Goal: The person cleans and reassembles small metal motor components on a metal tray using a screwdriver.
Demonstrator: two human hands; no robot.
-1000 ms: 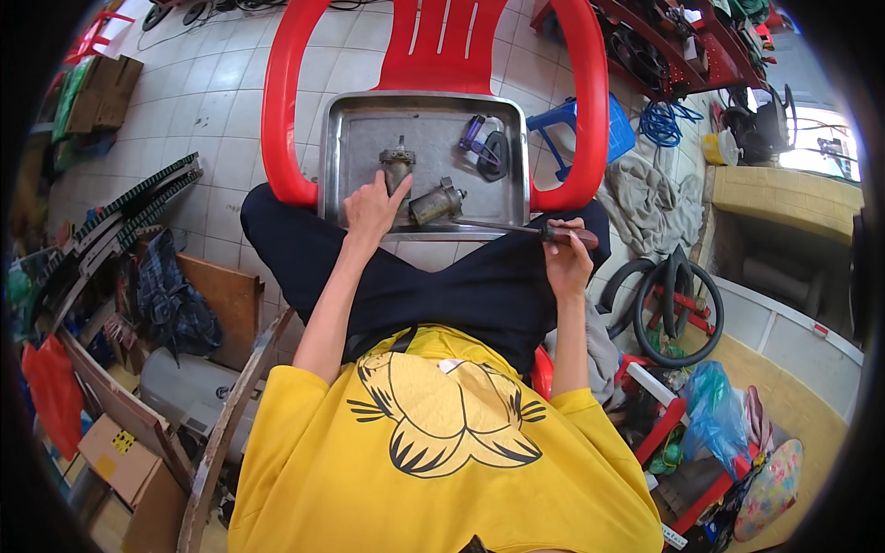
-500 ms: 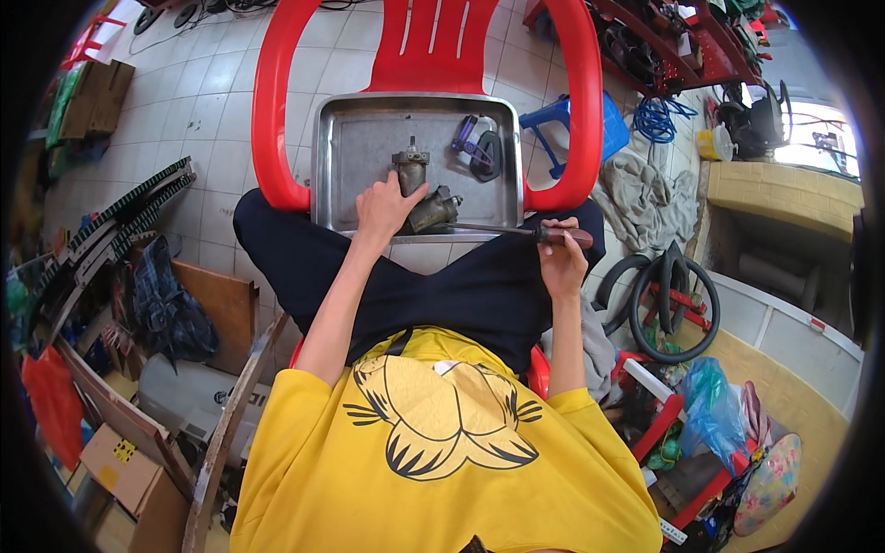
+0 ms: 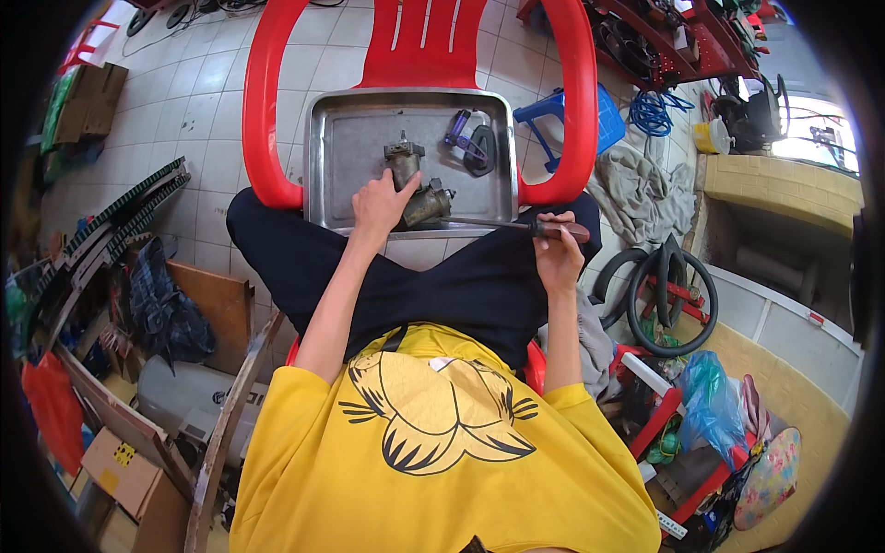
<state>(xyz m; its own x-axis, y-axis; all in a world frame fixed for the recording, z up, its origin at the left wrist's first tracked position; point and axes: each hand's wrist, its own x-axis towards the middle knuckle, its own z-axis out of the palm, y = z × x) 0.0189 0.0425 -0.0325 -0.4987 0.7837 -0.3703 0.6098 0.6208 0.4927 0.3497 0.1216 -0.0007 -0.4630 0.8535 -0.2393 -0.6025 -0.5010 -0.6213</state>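
Note:
A greasy metal engine part [image 3: 427, 206], made of two stubby cylinders at an angle with a thin stem on top, sits near the front left-middle of a shallow steel tray [image 3: 318, 138]. My left hand [image 3: 378, 205] grips it from the left, thumb and fingers on the upper cylinder. In my right hand [image 3: 558, 258] is a screwdriver [image 3: 573, 232] with a dark red handle, held by fingers and thumb. Its long shaft points left over the tray's front rim to the lower cylinder; whether the tip touches a screw I cannot tell.
Behind the engine part lie a purple tool [image 3: 458, 126] and a dark oval piece [image 3: 479, 152]. The tray rests on a red plastic chair [image 3: 419, 64] before my knees. At right are a blue stool [image 3: 595, 120], a grey cloth [image 3: 645, 189] and black tyre tubes [image 3: 678, 304].
The engine part has tilted a little, its stem end leaning left. Both hands keep their holds; the whole view has shifted slightly.

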